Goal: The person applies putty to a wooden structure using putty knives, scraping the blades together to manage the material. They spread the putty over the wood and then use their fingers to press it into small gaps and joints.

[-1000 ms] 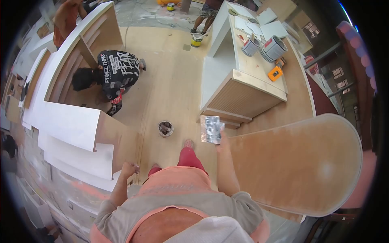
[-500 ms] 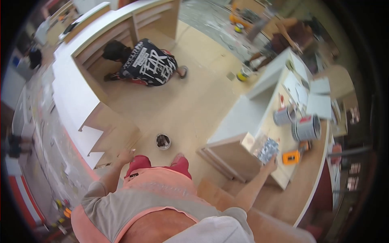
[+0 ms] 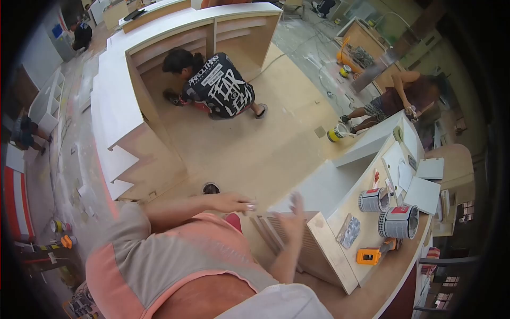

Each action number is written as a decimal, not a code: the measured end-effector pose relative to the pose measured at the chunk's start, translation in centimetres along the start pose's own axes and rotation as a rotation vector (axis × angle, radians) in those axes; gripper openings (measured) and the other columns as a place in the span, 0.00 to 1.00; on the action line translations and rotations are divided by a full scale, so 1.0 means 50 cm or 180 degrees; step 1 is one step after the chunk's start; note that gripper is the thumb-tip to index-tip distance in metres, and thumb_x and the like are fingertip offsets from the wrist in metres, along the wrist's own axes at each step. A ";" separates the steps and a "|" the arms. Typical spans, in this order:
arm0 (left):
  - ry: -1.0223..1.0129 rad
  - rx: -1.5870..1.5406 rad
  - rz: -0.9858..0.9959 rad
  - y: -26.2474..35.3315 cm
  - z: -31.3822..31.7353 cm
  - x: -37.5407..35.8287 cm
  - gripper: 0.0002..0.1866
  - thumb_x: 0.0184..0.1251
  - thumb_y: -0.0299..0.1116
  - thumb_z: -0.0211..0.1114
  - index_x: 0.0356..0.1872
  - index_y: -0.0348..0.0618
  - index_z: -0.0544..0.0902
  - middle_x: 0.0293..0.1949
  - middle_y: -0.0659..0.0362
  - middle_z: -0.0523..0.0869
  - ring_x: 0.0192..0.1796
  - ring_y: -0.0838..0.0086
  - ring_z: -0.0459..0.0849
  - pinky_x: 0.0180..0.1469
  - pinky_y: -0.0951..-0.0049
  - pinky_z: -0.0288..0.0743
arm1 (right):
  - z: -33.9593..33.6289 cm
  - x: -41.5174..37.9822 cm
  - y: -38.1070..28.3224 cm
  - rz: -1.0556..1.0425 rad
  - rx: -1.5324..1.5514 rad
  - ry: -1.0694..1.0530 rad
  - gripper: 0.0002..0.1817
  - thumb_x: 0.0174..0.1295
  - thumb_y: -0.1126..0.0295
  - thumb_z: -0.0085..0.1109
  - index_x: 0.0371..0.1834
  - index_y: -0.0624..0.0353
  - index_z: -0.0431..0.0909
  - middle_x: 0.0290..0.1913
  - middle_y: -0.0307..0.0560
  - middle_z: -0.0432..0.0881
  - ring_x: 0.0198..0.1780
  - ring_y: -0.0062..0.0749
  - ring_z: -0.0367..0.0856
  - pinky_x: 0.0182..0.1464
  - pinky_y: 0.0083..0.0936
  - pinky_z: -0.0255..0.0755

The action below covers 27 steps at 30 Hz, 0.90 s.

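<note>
My left hand (image 3: 234, 202) reaches across in front of my body, fingers drawn together around something small and pale at the tips that I cannot make out. My right hand (image 3: 291, 217) is raised beside the near end of a wooden cabinet (image 3: 321, 255); its fingers are spread, slightly blurred, with nothing visible in them. On the cabinet's top lies a clear plastic packet (image 3: 348, 231) with greyish contents, apart from my right hand. Close to it is an orange-and-black power tool (image 3: 368, 256). Below my left forearm, a small round tub (image 3: 211, 187) with dark contents is partly hidden.
Two metal cans (image 3: 398, 222) stand on the curved counter, with white panels (image 3: 421, 192) farther back. A person in a black printed shirt (image 3: 223, 85) crouches by a white-topped counter (image 3: 119, 106). Another person (image 3: 409, 98) bends near a yellow-labelled bucket (image 3: 334, 133).
My right hand has left the plastic packet, which now lies on the cabinet top, and moved left. My left hand has moved right, towards it. The camera view has shifted.
</note>
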<state>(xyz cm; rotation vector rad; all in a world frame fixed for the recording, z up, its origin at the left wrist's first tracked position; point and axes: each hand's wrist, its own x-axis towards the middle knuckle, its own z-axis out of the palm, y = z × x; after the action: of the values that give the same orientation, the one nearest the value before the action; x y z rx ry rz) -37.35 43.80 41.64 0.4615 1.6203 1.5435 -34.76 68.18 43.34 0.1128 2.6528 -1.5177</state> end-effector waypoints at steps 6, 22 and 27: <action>-0.0791 -0.0142 0.0400 0.070 -0.022 0.026 0.23 0.68 0.39 0.45 0.60 0.36 0.62 0.52 0.53 0.74 0.49 0.71 0.76 0.53 0.71 0.66 | 0.100 0.041 -0.070 -0.0260 0.1117 0.0174 0.53 0.30 0.73 0.71 0.65 0.60 0.49 0.60 0.52 0.63 0.59 0.40 0.65 0.55 0.36 0.61; 0.1446 0.2031 0.1182 0.058 -0.122 -0.017 0.09 0.56 0.32 0.59 0.37 0.42 0.81 0.29 0.54 0.83 0.34 0.66 0.81 0.45 0.69 0.72 | 0.223 0.083 -0.117 0.0118 0.0894 0.0725 0.39 0.45 0.72 0.64 0.62 0.64 0.55 0.56 0.51 0.67 0.52 0.35 0.70 0.48 0.28 0.66; 0.2586 0.1841 0.2557 0.092 -0.094 -0.019 0.18 0.55 0.33 0.58 0.48 0.39 0.74 0.53 0.49 0.73 0.54 0.57 0.72 0.57 0.60 0.61 | 0.274 0.104 -0.165 0.0887 0.3607 -0.0128 0.33 0.61 0.53 0.46 0.63 0.63 0.53 0.60 0.52 0.63 0.56 0.38 0.66 0.53 0.31 0.64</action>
<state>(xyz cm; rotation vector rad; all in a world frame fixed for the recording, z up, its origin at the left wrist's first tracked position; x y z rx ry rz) -41.63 40.89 45.80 0.9638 2.7726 1.9543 -40.32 52.31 42.95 0.4668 1.3396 -2.5842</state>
